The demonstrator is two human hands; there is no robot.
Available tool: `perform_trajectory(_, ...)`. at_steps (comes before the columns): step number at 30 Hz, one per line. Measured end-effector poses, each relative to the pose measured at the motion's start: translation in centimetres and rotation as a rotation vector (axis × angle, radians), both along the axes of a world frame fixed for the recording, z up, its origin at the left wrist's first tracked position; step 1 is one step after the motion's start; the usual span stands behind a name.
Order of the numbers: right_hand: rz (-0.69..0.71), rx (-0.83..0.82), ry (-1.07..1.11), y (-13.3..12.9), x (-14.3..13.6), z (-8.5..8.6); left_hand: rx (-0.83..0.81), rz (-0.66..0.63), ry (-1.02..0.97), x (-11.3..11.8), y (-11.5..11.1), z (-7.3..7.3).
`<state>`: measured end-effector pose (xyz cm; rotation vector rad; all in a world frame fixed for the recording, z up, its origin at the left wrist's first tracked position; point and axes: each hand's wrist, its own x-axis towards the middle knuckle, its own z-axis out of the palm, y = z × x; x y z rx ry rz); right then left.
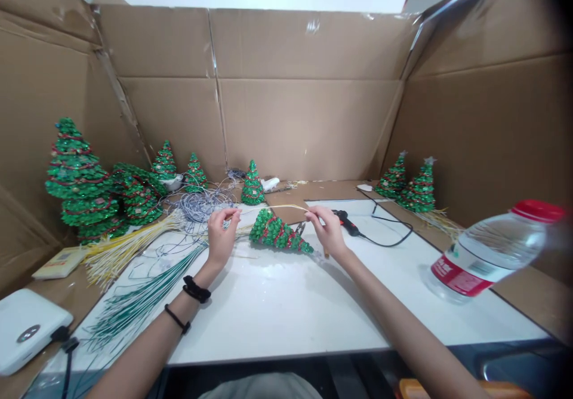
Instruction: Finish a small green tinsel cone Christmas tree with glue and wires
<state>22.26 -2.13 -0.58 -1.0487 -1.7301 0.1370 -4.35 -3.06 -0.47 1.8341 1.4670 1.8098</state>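
Fingers (pixel 233 212) of our left hand (pixel 220 241) pinch tightly on a pale strand (pixel 274 206) mid-frame; below, a green tree (pixel 278 233) lies sideways on the bench (pixel 273 309), likely freeing both hands; our right hand (pixel 329 233) pinches the strand too, perhaps to straighten it.

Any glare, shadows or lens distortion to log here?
Head view: the clear red-capped plastic bottle leans, probably lens distortion; head view: black vignetting, upper right; head view: glints on the brown cardboard wall, soft shadow on the white tabletop; the thin pale-yellow strand looks faint.
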Motion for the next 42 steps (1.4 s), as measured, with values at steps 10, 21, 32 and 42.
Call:
perform_trajectory(10, -0.062, 0.049, 0.092, -0.5, 0.1, 0.3, 0.022, 0.005, 0.145, 0.2, -0.1, -0.1)
perform_trajectory(21, 0.115, -0.141, 0.449, -0.6, -0.4, 0.9, 0.014, -0.006, 0.239, 0.1, 0.1, -0.6)
perform_trajectory(32, 0.117, -0.380, 0.219, 0.7, -0.6, 0.0, -0.001, -0.007, 0.198, 0.3, 0.2, -0.5)
perform_trajectory(42, 0.197, -0.396, 0.229, 1.9, 0.4, -1.2, 0.005, -0.030, 0.214, 0.3, -0.2, -0.5)
